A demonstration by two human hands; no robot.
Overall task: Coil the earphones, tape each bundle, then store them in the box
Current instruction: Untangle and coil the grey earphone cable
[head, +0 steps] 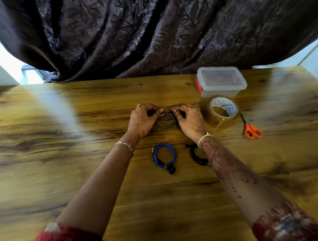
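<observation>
A grey coiled earphone (165, 121) lies on the wooden table (84, 159) between my hands. My left hand (143, 119) pinches its left side and my right hand (188, 119) pinches its right side. Nearer to me, a blue coiled earphone (164, 157) lies flat. A black coiled earphone (196, 155) lies partly hidden under my right forearm. The clear plastic box (221, 82) with a red clasp stands lidded at the back right. A roll of brown tape (220, 112) sits just in front of it, right of my right hand.
Orange-handled scissors (252, 128) lie right of the tape roll. A dark patterned curtain (151, 34) hangs behind the table's far edge.
</observation>
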